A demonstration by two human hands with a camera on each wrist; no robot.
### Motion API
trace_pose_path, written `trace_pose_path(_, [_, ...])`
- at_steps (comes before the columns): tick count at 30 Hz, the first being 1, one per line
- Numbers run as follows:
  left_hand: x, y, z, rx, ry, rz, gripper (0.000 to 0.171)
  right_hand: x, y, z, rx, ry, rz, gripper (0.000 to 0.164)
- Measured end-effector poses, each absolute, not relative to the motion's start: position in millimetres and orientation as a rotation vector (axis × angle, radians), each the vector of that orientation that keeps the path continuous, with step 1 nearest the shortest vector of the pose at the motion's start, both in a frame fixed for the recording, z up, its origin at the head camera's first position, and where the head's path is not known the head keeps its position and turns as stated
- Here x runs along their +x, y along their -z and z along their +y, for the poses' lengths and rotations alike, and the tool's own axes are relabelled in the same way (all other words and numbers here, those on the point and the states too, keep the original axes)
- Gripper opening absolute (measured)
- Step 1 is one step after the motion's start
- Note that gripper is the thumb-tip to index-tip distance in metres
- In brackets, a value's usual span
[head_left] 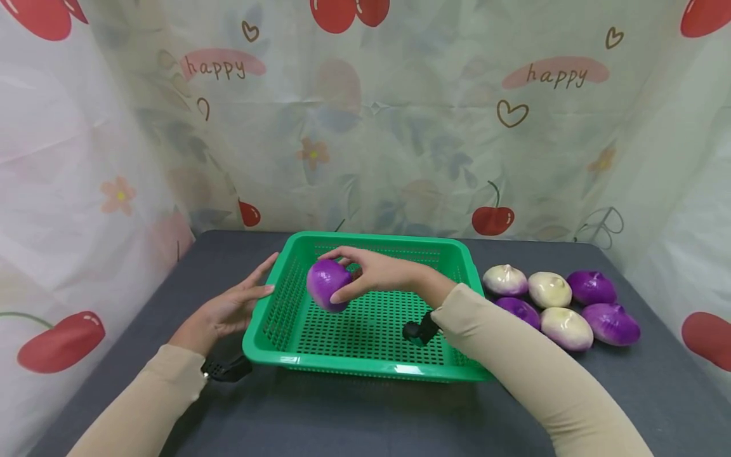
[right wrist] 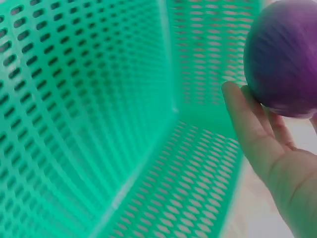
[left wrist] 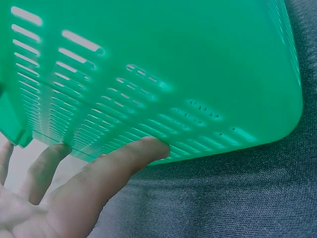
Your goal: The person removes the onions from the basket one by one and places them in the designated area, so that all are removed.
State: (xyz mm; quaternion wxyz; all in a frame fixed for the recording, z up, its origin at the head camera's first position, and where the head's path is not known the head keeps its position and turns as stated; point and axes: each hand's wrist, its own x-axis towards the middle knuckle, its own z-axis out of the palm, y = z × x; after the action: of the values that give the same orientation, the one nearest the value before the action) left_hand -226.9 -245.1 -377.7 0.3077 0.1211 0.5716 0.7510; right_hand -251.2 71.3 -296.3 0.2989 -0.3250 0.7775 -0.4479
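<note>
My right hand (head_left: 374, 274) holds a glossy purple turnip (head_left: 328, 284) over the left part of a green plastic basket (head_left: 365, 370), with thumb and fingers round it. In the right wrist view, the turnip (right wrist: 285, 59) sits against the fingers, near the perforated basket wall (right wrist: 99, 99). Beside the basket's left end is my left hand (head_left: 231, 310), its fingers extended. The left wrist view has those fingers (left wrist: 124, 161) at the slotted outer wall (left wrist: 208, 59); whether all of them touch it I cannot tell.
Right of the basket, several purple and white turnips (head_left: 566, 329) lie grouped on the dark grey tabletop (head_left: 365, 419). A patterned curtain (head_left: 400, 152) hangs behind and on both sides. Each wrist wears a small black camera (head_left: 419, 330).
</note>
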Motion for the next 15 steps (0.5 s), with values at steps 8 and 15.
trace_pose_path(8, [-227.9, 377.9, -245.8, 0.326, -1.981, 1.533, 0.072, -233.6, 255.1, 133.9, -0.853, 1.390, 2.105, 0.068])
trace_pose_path(15, [-224.6, 373.9, -243.3, 0.284, -2.008, 1.506, 0.072, -213.5, 245.2, 202.9, -0.910, 1.503, 2.243, 0.069])
